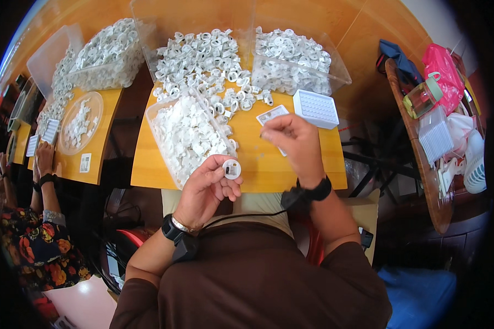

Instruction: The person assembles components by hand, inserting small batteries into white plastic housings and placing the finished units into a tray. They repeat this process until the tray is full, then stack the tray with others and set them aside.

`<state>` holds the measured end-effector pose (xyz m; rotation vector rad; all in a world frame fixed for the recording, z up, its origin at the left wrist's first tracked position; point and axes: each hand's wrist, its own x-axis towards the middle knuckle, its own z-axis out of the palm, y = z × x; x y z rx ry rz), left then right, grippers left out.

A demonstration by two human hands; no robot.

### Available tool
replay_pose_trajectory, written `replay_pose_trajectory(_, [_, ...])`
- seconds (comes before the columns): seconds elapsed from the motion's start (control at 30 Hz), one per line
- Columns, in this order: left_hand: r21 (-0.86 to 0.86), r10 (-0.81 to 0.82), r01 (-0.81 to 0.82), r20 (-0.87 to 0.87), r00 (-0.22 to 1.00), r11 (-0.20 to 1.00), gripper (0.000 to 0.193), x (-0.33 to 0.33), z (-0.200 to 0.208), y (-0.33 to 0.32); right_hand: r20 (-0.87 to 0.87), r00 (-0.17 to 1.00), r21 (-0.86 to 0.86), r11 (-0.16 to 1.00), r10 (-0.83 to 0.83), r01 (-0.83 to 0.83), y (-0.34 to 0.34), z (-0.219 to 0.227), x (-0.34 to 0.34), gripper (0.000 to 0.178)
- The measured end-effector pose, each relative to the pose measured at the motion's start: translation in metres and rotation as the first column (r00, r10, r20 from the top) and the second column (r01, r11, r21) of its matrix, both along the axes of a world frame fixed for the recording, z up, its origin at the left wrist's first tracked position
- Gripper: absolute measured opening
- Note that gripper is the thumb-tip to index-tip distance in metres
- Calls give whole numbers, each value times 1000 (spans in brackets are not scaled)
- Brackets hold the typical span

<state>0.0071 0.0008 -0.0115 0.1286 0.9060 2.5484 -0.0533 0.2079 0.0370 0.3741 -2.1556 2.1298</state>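
Between the thumb and fingers of my left hand [207, 187] is a round white plastic part [232, 169] with a cut-out opening in its middle. My right hand [295, 143] is raised to the right of it, fingers pinched together; whatever they hold is too small to make out. Partly behind that hand lies a small white tray [271, 114] on the yellow table [153, 148]. Left of both hands, a clear bin [164, 159] of small white plastic pieces [189, 131] reaches toward my left hand.
Loose white ring-shaped parts [203, 57] are heaped at the back. A clear bin [291, 81] of similar parts stands back right, near a white block with rows of holes [316, 109]. A side table [422, 164] holds a bottle and bags. At left, another person's hands [45, 159] work.
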Motion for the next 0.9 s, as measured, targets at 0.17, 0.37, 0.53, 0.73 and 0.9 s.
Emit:
replay_pose_trajectory(0.17, [5, -27, 27, -40, 999, 1000, 26, 0, 4, 1, -200, 968, 125, 983, 155, -131, -22, 6, 34, 8])
replay_pose_trajectory(0.37, [25, -21, 23, -46, 999, 999, 24, 3, 4, 0, -204, 959, 141, 976, 195, -168, -33, 0, 42, 10])
replay_pose_trajectory(0.53, [-14, -18, 18, -51, 999, 1000, 24, 7, 7, -1, -466, 859, 384, 923, 212, -19, -31, -4, 38, 14])
replay_pose_trajectory(0.73, [-76, -59, 53, -73, 996, 996, 24, 9, 7, -1, 209, 906, -54, 929, 369, -366, -23, -7, 34, 14])
replay_pose_trajectory(0.9, [-83, -107, 107, 1, 994, 991, 24, 8, -3, -2, 331, 828, -238, 889, 452, -390, -17, -31, 32, 15])
